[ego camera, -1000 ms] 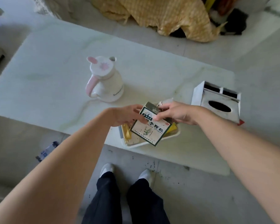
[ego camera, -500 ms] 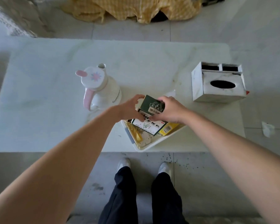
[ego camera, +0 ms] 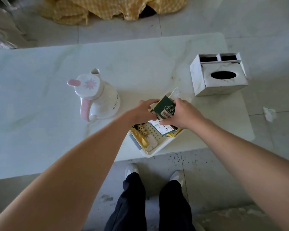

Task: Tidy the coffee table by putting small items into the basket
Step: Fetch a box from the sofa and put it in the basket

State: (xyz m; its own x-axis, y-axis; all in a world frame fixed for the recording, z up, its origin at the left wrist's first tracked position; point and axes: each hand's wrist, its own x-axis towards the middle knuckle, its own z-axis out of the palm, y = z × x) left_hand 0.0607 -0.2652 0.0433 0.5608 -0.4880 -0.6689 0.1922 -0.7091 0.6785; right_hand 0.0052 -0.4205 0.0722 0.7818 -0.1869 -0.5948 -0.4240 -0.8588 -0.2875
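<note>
A green and white box is tilted steeply on end inside the white basket, which sits at the near edge of the pale coffee table. My left hand grips the box's left side and my right hand grips its right side. Yellow items and a small beaded piece lie in the basket's near-left end. A yellow packet peeks from under the box, and white paper sticks up at the basket's far end.
A white jug with a pink handle stands left of the basket. A white tissue box holder sits at the table's right end. Yellow checked cloth lies on the floor beyond. A crumpled scrap lies on the floor at right.
Both hands have tipped the box from lying nearly flat to steeply upright and set it deeper into the basket. My head has shifted, so the table now looks squarer in view.
</note>
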